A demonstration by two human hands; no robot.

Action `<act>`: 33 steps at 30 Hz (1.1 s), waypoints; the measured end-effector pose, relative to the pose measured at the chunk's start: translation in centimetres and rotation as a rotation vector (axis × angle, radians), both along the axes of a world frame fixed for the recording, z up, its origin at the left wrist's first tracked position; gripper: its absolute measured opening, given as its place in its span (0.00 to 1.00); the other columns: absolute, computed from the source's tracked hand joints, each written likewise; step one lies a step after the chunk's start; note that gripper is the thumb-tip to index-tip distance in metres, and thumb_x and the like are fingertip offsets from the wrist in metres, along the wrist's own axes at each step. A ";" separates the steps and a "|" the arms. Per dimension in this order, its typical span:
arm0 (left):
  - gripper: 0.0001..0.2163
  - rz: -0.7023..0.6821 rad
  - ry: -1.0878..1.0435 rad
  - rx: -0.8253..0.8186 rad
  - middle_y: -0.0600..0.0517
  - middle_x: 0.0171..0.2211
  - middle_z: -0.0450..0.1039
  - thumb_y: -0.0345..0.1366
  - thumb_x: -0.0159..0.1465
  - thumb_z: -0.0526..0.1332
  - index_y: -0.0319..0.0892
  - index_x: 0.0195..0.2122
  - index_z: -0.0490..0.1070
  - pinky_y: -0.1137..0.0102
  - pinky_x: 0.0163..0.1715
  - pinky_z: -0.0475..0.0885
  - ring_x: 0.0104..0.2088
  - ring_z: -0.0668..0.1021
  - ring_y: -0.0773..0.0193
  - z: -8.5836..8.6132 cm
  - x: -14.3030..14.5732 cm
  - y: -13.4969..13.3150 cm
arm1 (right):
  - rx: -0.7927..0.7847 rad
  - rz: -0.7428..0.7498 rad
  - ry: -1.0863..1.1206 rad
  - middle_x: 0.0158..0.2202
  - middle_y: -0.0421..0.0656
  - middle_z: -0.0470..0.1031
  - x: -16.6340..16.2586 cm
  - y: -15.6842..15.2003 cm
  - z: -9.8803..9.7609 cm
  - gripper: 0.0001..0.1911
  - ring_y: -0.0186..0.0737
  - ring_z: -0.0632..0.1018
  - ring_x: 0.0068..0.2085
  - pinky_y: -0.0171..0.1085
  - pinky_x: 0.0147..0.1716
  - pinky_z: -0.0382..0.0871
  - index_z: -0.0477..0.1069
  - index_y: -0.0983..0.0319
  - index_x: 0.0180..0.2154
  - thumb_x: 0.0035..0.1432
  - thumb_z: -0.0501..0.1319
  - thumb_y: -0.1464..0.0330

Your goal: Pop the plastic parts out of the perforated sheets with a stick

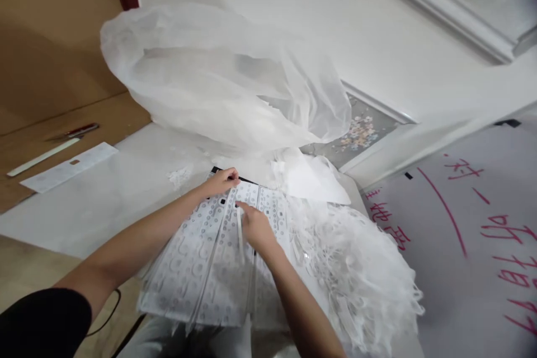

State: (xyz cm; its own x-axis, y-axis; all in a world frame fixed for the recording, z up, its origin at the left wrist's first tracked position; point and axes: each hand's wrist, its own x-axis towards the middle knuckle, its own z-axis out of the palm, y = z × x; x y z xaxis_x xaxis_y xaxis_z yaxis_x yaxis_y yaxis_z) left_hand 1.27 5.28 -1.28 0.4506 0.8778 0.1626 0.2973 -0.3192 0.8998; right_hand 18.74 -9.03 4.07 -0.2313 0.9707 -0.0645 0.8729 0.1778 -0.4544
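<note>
Lower centre: punched white sheets (201, 268) lie fanned out. Mid-frame, my right hand (255, 229) pinches a thin white strip (240, 235) over them. Just above, my left hand (222, 180) curls tightly on their far edge. Right: shredded white offcuts (356, 268). Upper centre: a translucent bag (218, 84).

The right hand (257, 230) covers part of the white strip (241, 243).

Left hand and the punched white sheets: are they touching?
Touching. The head view shows the left hand with its fingers curled over the far edge of the punched white sheets, with no gap between them.
</note>
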 end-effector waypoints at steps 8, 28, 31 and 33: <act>0.17 -0.101 -0.062 -0.072 0.52 0.35 0.77 0.44 0.60 0.60 0.43 0.47 0.70 0.70 0.37 0.69 0.34 0.77 0.63 0.3 -0.9 0.2 | -0.090 0.298 0.033 0.24 0.38 0.72 2.6 3.2 1.9 0.20 0.35 0.71 0.26 0.32 0.30 0.61 0.69 0.57 0.53 0.61 0.51 0.69; 0.15 -0.055 0.120 0.012 0.51 0.40 0.79 0.43 0.61 0.59 0.43 0.44 0.76 0.71 0.40 0.70 0.41 0.79 0.61 0.0 -0.2 0.3 | 0.211 0.413 -0.364 0.40 0.44 0.75 1.7 2.8 -0.4 0.11 0.37 0.75 0.30 0.33 0.26 0.57 0.65 0.59 0.48 0.64 0.51 0.69; 0.15 -0.051 0.129 0.019 0.50 0.41 0.80 0.43 0.60 0.59 0.43 0.44 0.77 0.70 0.42 0.71 0.42 0.79 0.60 0.2 -0.1 0.4 | 0.292 0.463 -0.359 0.38 0.44 0.76 2.1 3.4 -0.4 0.10 0.38 0.76 0.33 0.33 0.27 0.58 0.67 0.59 0.45 0.62 0.53 0.69; 0.15 -0.049 0.136 0.023 0.49 0.41 0.80 0.42 0.60 0.58 0.43 0.44 0.77 0.70 0.43 0.71 0.42 0.79 0.59 0.2 -0.1 0.4 | 0.354 0.462 -0.299 0.37 0.44 0.76 2.6 4.0 -1.0 0.09 0.38 0.76 0.34 0.33 0.29 0.59 0.69 0.59 0.43 0.62 0.53 0.70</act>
State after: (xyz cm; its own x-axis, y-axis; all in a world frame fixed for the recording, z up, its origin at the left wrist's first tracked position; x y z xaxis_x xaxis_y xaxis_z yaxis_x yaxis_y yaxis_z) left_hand 1.19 5.71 -1.08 0.5121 0.8510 0.1164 0.3997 -0.3560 0.8447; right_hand 21.33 -4.99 3.04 -0.6514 0.7501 0.1146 0.7504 0.6591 -0.0489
